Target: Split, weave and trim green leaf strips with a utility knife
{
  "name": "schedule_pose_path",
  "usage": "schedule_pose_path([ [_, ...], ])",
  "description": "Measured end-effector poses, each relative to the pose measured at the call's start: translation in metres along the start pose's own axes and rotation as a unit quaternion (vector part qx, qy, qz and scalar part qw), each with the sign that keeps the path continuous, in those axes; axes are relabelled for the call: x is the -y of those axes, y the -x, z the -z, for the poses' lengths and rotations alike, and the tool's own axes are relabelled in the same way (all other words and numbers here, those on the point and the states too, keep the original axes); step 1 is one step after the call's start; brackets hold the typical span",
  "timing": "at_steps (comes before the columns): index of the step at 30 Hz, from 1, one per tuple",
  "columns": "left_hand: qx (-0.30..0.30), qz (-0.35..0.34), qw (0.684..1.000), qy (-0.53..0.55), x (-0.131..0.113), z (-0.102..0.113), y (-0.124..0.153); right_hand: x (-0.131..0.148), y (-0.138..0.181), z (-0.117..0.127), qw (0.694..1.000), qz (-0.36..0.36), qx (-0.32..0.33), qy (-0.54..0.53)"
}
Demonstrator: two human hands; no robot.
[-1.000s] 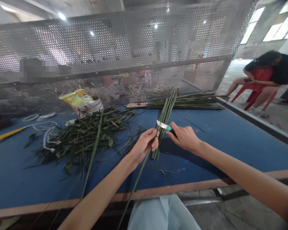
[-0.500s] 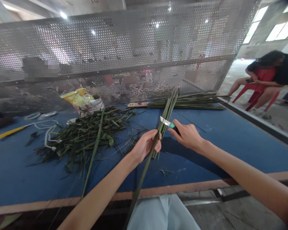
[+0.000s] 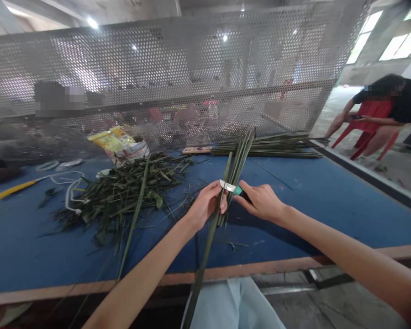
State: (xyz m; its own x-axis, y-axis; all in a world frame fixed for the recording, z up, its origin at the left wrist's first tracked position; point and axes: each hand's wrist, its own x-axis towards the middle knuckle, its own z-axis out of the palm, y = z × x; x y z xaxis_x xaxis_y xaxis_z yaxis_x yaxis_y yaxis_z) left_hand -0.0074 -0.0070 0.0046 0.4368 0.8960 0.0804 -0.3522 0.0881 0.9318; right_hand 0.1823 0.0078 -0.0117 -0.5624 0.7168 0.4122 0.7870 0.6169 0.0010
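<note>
Left hand (image 3: 205, 205) is clamping a near-upright bundle of narrow leaf strips (image 3: 239, 165), while right hand (image 3: 263, 201), closed on a green-handled knife (image 3: 239, 190), is holding its blade (image 3: 227, 185) across the bundle just above the left hand

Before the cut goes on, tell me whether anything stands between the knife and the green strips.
Nothing visible does. The craft knife's blade lies across the long green leaf strips, just above the fingers of the left hand; the right hand grips the teal handle.
</note>
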Motion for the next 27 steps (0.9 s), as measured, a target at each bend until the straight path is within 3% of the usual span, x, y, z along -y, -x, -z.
schedule_pose_path([
  [27, -0.017, -0.018, 1.0, 0.006, 0.0041, 0.0013, -0.0034, 0.003, -0.0002, -0.0032, 0.999, -0.038, 0.015, 0.029],
])
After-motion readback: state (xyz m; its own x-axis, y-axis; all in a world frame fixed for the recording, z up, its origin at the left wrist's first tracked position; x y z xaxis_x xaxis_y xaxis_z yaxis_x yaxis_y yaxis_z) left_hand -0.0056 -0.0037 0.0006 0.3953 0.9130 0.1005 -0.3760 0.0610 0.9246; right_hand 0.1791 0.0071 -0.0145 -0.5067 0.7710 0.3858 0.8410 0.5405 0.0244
